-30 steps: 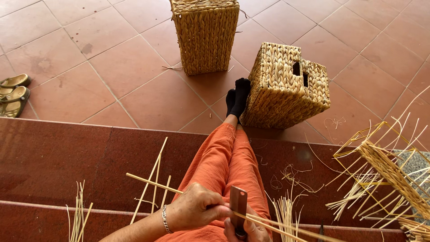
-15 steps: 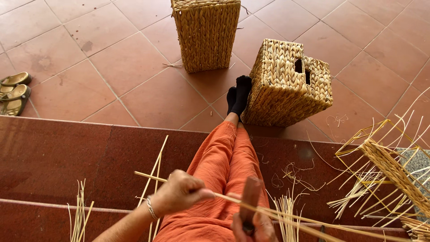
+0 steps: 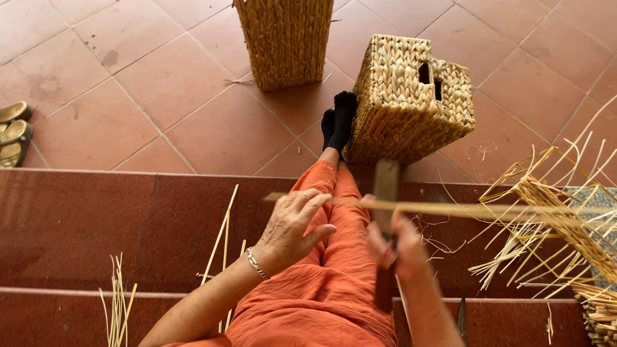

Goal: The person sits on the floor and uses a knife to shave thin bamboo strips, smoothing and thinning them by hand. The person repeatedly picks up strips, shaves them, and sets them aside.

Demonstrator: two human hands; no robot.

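Note:
I sit on a red step with my legs in orange trousers (image 3: 334,283) stretched out and black socks (image 3: 339,122) on my feet. A long pale reed strip (image 3: 488,209) runs level across my lap towards the right. My left hand (image 3: 292,225) has its fingers spread, fingertips resting on the strip near its left end, a bracelet on the wrist. My right hand (image 3: 393,247) is blurred and closed round a flat dark knife (image 3: 385,186), held upright against the strip.
A tall woven basket (image 3: 286,38) and a box-shaped woven basket (image 3: 411,103) stand on the tiled floor by my feet. A half-woven frame with loose reeds (image 3: 559,222) lies right. Loose reeds (image 3: 119,302) lie on the step; sandals (image 3: 13,132) far left.
Both hands have risen and moved up along my lap. The left hand's grip on the strip has loosened into spread fingers. The knife now stands upright across the strip.

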